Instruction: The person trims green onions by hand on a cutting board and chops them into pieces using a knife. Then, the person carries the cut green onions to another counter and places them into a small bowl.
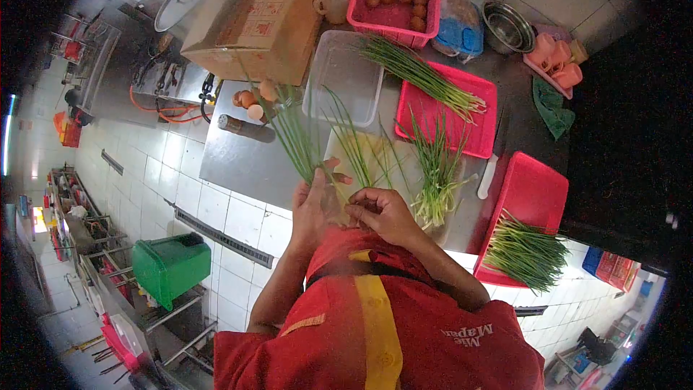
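My left hand [312, 206] is closed around a bunch of long green onions [291, 137], their leaves pointing away from me. Beside it, my right hand [379, 211] pinches the base of some thinner green stalks [351, 148]. Both hands are over the near edge of the steel table [238, 152], close to my red shirt. A pale cutting board [404, 152] lies just beyond them. On its right part rests a loose pile of green onions [437, 180] with whitish root ends.
Around the board are a clear plastic container [345, 76], a pink tray [480, 141] with green onions [426, 76], a white-handled knife [488, 177], and a red tray [530, 191] with more onions. Eggshells [255, 111], a cardboard box [267, 22] and a pink basket [393, 29] stand farther back.
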Motion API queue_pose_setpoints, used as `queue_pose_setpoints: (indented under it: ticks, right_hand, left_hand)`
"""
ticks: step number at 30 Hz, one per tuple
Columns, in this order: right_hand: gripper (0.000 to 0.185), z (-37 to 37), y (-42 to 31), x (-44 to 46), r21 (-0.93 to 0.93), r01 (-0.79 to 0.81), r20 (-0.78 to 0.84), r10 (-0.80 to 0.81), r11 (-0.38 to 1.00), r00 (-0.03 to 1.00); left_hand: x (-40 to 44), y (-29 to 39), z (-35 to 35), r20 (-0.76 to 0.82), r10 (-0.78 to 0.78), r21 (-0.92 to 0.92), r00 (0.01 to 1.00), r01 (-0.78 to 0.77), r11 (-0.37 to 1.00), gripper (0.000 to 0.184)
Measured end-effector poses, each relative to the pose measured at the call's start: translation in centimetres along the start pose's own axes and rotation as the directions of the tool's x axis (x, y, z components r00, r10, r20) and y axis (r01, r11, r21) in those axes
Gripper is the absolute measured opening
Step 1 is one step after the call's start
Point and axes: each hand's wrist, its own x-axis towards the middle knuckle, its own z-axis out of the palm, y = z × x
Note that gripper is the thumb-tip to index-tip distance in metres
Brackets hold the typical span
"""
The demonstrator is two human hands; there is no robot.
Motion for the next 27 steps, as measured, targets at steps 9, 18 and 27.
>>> queue_pose_setpoints:
  ticks: [9, 18, 27]
  right_hand:
    - [0.015, 0.6, -0.1, -0.3, -0.524, 0.099, -0.117, -0.187, 0.846, 0.975]
    - [0.016, 0.1, 1.7, -0.9, -0.362, 0.195, -0.096, -0.244, 0.911, 0.965]
    - [0.026, -4.3, 10.2, 0.3, -0.7, 0.007, -0.244, -0.247, 0.714, 0.938]
  left_hand:
    - [0.7, -2.1, 0.2, -0.023, -0.168, -0.151, 0.986, 0.162, 0.975, 0.034]
    - [1.9, -0.3, -1.2, -0.156, 0.014, -0.435, 0.988, -0.082, 0.897, 0.024]
    - [1.7, 2.7, -4.9, -0.175, 0.199, -0.277, 0.964, -0.242, 0.93, 0.025]
